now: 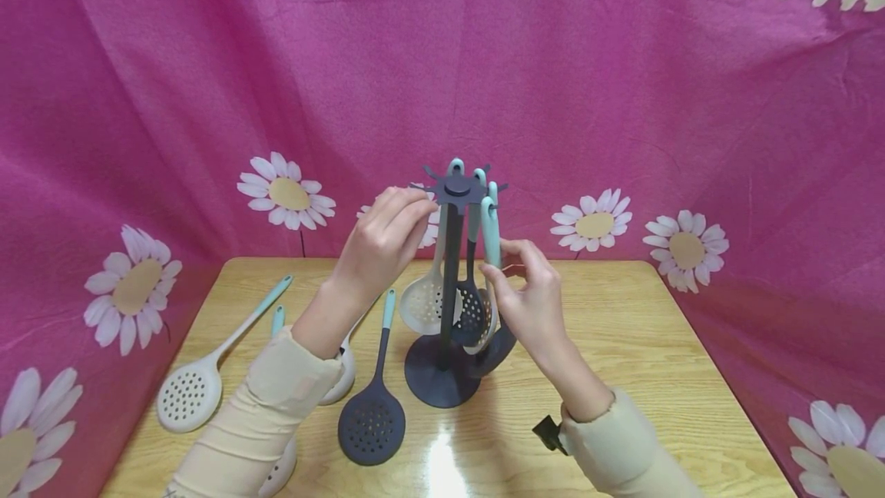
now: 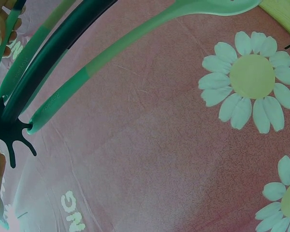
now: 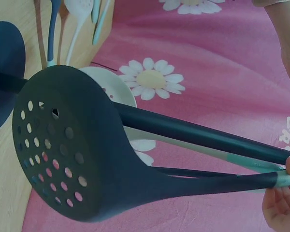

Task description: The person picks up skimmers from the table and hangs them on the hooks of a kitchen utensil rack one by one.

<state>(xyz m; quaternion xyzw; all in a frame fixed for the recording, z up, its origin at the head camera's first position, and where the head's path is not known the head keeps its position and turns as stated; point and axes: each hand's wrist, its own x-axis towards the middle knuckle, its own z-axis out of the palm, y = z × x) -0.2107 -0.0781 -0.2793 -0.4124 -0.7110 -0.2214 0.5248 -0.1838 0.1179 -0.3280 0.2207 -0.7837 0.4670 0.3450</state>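
Observation:
A dark utensil stand (image 1: 449, 290) with a hooked top stands upright on the table. My left hand (image 1: 387, 233) is at the left side of that top, its curled fingertips at a hook; the exact contact is partly hidden. With thumb and fingers, my right hand (image 1: 532, 298) pinches the teal handle of a dark perforated skimmer (image 3: 72, 145), whose handle loop is at a hook on the near right. Also hanging there are a white perforated skimmer (image 1: 419, 306), a dark slotted utensil (image 1: 470, 317) and a cream slotted utensil (image 1: 489, 321), partly hidden.
On the wooden table (image 1: 588, 375), left of the stand, lie a white skimmer (image 1: 188, 396), a dark skimmer (image 1: 372, 425) and more teal-handled utensils, partly covered by my left arm. A pink daisy-print cloth (image 1: 553, 98) rises behind and at the sides.

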